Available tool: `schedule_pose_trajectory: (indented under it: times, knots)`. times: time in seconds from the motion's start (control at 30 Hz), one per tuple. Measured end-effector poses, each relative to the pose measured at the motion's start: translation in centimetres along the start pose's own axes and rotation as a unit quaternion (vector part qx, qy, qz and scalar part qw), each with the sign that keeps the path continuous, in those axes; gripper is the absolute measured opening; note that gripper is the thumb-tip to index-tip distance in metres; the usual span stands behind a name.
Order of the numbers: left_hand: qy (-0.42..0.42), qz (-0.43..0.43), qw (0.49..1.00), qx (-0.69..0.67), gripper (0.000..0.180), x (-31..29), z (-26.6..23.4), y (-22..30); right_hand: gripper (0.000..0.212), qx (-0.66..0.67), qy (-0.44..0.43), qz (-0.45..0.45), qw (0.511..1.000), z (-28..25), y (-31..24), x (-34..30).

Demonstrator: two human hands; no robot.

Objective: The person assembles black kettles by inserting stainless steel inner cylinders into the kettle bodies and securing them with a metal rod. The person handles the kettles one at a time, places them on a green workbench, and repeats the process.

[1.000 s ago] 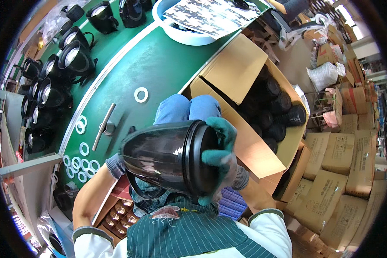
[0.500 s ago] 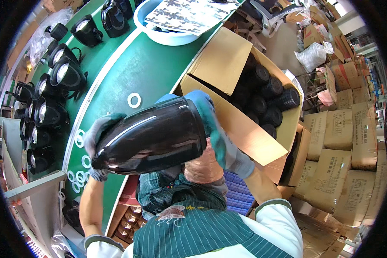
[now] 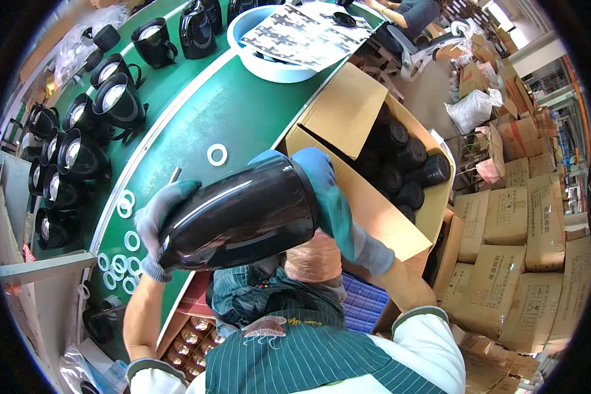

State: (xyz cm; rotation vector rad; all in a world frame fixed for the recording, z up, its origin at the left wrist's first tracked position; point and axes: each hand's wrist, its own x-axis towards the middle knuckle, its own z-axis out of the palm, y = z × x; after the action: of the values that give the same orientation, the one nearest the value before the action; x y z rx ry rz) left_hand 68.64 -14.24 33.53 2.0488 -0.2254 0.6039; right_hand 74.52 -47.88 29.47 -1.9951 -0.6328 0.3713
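Note:
A glossy black jug body (image 3: 243,213) lies tilted on its side between my two gloved hands, above my lap. My left hand (image 3: 163,220), in a grey and green work glove, is wrapped round its narrower end. At the wide end my right hand (image 3: 338,210), gloved alike, grips the rim; some of its fingers are hidden behind the jug. Just beyond my left hand a short, thin rod (image 3: 175,175) sticks up, its lower end hidden. One white ring (image 3: 209,155) lies alone on the green table (image 3: 184,125), with several more rings at the table's left.
Several black jugs (image 3: 121,104) stand along the left side. A pale blue basin (image 3: 279,71) bearing a patterned sheet (image 3: 295,39) is at the far end. An open carton (image 3: 348,105) of black parts stands right of the table, with stacked cartons (image 3: 486,279) beyond. A person's arm (image 3: 391,12) shows far off.
The view has shifted, so the surroundings sit differently in the picture. Both hands keep their hold on the jug body, its tilt nearly the same. The thin rod beyond my left hand now shows.

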Motion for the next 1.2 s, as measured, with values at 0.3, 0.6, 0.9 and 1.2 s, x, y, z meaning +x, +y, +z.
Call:
schedule_pose_trajectory:
  times: [0.3, 0.6, 0.9, 1.2]
  knots:
    - [-0.016, 0.203, 0.961, 0.186, 0.033, 1.7, -1.5, 2.7, 0.091, 0.182, 0.052, -0.019, 0.982, 0.8, -1.8, 1.4]
    - [0.012, -0.240, 0.921, -0.306, 0.041, -4.8, 1.7, -5.1, 0.099, 0.041, 0.035, -0.337, 0.940, -0.4, -5.9, 2.9]
    - [0.034, -0.087, 0.993, -0.071, 0.045, -0.4, 1.0, 1.8, 0.065, 0.338, 0.045, -0.156, 0.927, -0.8, -3.6, 2.4]
    - [-0.231, 0.244, 0.934, 0.121, 0.077, -6.1, 7.8, -0.8, 0.069, 0.272, -0.094, -0.019, 0.958, -10.5, -3.3, 4.7]
